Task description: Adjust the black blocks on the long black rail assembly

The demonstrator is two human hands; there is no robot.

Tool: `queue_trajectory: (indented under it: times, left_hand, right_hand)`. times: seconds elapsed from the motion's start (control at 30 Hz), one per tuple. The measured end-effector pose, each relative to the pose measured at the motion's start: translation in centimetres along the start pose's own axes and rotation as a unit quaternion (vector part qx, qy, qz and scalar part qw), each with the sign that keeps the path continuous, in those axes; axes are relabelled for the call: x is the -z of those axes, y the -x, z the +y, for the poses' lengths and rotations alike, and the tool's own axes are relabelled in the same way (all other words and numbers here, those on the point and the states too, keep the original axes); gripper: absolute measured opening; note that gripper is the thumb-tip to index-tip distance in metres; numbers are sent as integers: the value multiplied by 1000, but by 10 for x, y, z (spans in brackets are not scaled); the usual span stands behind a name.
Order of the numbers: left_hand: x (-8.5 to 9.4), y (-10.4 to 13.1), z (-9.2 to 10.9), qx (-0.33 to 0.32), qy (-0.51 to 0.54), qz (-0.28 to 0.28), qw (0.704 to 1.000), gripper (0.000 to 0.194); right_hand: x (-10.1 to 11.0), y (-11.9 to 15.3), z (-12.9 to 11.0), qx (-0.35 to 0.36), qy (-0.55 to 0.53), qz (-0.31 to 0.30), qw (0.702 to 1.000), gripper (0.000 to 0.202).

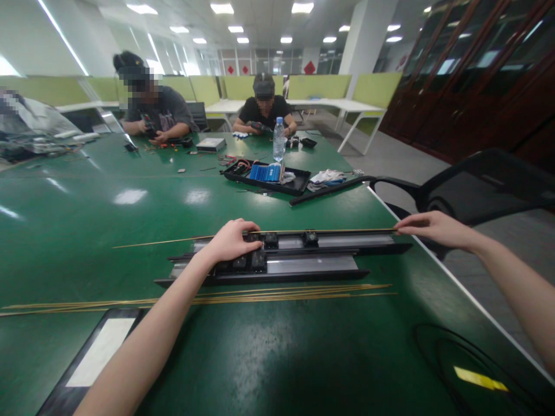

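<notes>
Hands (236, 240) (420, 224) spread wide, both touching one thin golden rod (329, 231).

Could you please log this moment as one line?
left hand: at black blocks | right hand: at end of thin rod | loose rods: on table

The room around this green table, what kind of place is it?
Probably an office or meeting room being used as a workshop: the room has light-green desk partitions and a mesh chair, while the green table holds an open black tray and thin brass-colored rods.
</notes>
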State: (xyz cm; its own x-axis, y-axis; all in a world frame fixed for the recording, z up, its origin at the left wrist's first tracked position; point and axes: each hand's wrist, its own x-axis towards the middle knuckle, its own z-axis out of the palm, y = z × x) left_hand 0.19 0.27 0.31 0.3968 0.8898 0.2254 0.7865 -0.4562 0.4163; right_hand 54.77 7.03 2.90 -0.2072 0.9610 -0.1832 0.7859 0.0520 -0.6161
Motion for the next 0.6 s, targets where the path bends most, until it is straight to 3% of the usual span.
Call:
queue_trajectory:
  times: [0.33,0.6]
  left_hand:
    - [2,0,3,4,-3,-2,1000,31]
    - [1,0,3,9,-3,-5,1000,32]
  right_hand:
    - [7,-2,15,-5,20,1,1000,43]
    - [9,-3,21,-31,12,26,999,59]
